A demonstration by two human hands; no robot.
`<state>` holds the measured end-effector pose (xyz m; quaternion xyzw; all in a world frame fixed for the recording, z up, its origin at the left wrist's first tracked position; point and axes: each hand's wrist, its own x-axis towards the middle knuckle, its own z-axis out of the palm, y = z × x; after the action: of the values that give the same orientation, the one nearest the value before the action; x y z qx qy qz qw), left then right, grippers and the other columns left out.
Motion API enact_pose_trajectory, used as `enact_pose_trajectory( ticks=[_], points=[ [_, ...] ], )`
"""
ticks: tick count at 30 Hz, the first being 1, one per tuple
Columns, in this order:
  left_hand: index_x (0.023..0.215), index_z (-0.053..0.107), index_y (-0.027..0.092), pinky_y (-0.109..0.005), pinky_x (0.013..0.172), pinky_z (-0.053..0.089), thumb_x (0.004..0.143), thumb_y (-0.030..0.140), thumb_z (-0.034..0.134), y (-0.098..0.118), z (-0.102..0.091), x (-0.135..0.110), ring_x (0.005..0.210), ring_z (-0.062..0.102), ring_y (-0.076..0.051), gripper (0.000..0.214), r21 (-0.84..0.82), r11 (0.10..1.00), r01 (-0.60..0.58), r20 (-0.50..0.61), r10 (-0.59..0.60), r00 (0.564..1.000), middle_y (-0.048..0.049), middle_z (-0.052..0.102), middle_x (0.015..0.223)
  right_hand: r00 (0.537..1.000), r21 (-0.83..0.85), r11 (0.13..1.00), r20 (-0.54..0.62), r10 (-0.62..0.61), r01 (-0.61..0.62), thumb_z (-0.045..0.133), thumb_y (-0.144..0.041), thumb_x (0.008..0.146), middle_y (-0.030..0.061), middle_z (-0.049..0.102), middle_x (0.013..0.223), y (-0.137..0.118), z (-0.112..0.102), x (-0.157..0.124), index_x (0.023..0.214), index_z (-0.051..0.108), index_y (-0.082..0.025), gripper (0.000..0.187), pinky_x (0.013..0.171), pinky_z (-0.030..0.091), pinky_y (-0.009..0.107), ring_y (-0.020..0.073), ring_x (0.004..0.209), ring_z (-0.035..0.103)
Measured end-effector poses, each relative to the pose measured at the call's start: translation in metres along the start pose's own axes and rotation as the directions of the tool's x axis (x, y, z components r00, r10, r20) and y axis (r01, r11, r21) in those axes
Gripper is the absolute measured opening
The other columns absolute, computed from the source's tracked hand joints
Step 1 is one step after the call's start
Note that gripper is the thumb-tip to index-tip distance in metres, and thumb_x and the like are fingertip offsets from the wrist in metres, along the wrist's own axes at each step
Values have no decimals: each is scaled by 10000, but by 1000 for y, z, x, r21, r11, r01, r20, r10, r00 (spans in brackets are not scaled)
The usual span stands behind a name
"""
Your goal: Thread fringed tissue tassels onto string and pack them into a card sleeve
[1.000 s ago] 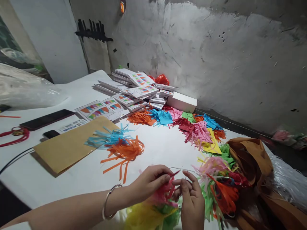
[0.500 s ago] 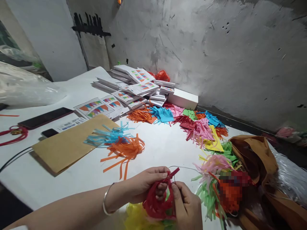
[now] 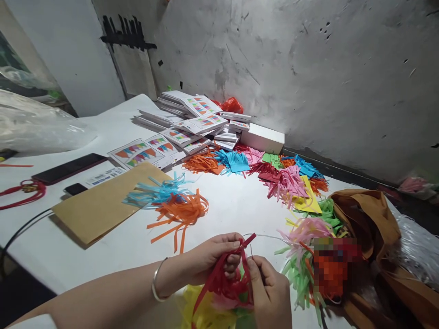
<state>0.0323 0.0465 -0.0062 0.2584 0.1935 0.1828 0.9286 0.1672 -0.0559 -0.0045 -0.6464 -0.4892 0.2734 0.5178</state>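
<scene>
My left hand (image 3: pixel 219 258) is closed on a red paper tassel (image 3: pixel 226 283), its strips bunched between thumb and fingers. One strip end sticks out above the thumb, and a long one hangs toward the lower left. Beside it my right hand (image 3: pixel 269 290) is pinched closed, with a thin dark strand (image 3: pixel 251 250) rising from its fingertips. A red strip runs down close to those fingertips; whether they grip it too I cannot tell. A white string (image 3: pixel 267 236) leads from near the left hand to the right. Below the hands lie yellow paper fringes (image 3: pixel 200 310).
Orange (image 3: pixel 187 210) and light-blue tassels (image 3: pixel 157 192) lie by a brown envelope (image 3: pixel 99 210). Several coloured fringe bundles (image 3: pixel 233 161) curve along the right. Printed cards (image 3: pixel 202 123) are piled at the back. A phone (image 3: pixel 70 168) is left; brown cloth (image 3: pixel 366 214) is right.
The red strips have loosened from a rounded loop, and one now hangs to the lower left. The thin strand at my right fingertips stands apart from the strip. The view has shifted slightly.
</scene>
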Motion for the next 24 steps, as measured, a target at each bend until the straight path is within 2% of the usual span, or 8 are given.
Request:
enact_pose_trajectory(
  ticks=[6,12,24],
  points=[
    [859,571,172,-165,511,321,814,308,799,-1,-1,1,493,360,-59,269,26,999,24,10,-25,1000,56,478,567,1000,-38,999,22,6,-5,492,-555,937,-43,484,534,2,0,0,754,667,-198,437,505,277,234,100,501,383],
    [871,563,180,-168,512,322,809,299,807,-4,-8,3,482,336,-55,279,1,1000,19,-18,-19,1000,66,464,549,1000,-33,999,21,17,-17,463,-542,957,-39,516,556,6,1,0,774,664,-200,437,519,300,226,101,511,412],
    [873,558,177,-169,501,294,809,320,800,-5,-6,3,468,329,-46,289,45,999,5,-25,-3,1000,67,476,565,1000,-65,998,21,10,-8,457,-534,958,-38,515,546,11,1,2,767,665,-199,438,517,294,234,104,502,417]
  ],
)
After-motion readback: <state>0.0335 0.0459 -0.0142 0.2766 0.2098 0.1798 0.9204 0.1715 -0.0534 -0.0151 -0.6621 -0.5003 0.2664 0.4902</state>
